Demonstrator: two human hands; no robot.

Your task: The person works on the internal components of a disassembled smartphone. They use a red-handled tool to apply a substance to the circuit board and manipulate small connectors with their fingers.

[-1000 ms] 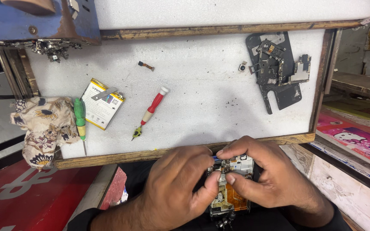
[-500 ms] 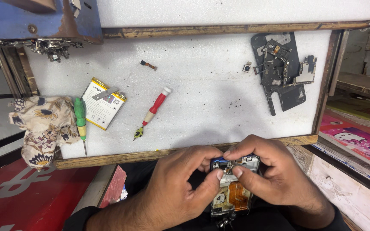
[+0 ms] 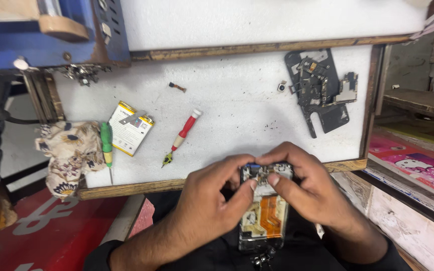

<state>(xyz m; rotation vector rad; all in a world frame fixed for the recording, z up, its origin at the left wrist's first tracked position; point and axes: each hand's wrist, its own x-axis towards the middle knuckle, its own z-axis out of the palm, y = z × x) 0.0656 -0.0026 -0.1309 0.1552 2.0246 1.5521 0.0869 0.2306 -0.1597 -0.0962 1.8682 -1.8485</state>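
An opened phone (image 3: 263, 221) with its back off lies over my lap, showing an orange flex cable and metal shields. My left hand (image 3: 211, 200) grips its left side, the thumb pressing on the upper middle. My right hand (image 3: 311, 190) holds the right side, with fingertips pinching at small parts near the top edge. Both hands sit just in front of the white worktable's wooden front edge (image 3: 141, 186).
On the white table lie a red-handled screwdriver (image 3: 183, 135), a green screwdriver (image 3: 106, 149), a phone battery (image 3: 129, 127), a patterned cloth (image 3: 69, 155), a small screw part (image 3: 177, 87) and a pile of dark phone boards and frame (image 3: 320, 89). A blue box (image 3: 46, 35) stands back left.
Both hands and the phone have shifted slightly up and right in view; my fingertips keep working at the phone's top edge. The table items have not moved.
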